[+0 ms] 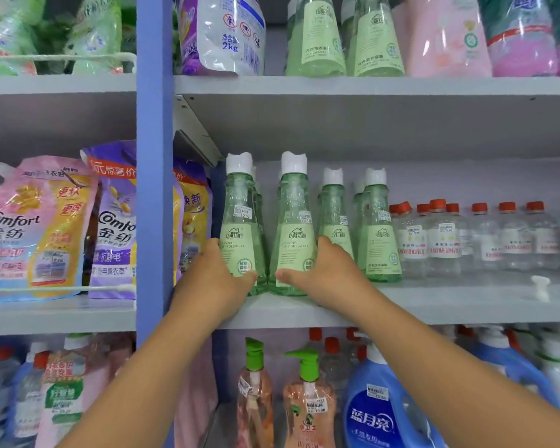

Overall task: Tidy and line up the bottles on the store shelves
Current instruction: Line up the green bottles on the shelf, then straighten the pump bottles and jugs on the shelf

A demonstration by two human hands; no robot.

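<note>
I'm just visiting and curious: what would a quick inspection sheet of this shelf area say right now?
Surface: grey middle shelf, stocked along its back.
Job's things: two front green bottles upright at the shelf edge, side by side; more green bottles behind and to the right.
Clutter: a small white cap loose on the shelf.
Hands: left hand grips the left front bottle; right hand grips the other.
Cables: nothing seen.
Surroundings: clear red-capped bottles, Comfort pouches, blue upright, pump bottles below.
</note>
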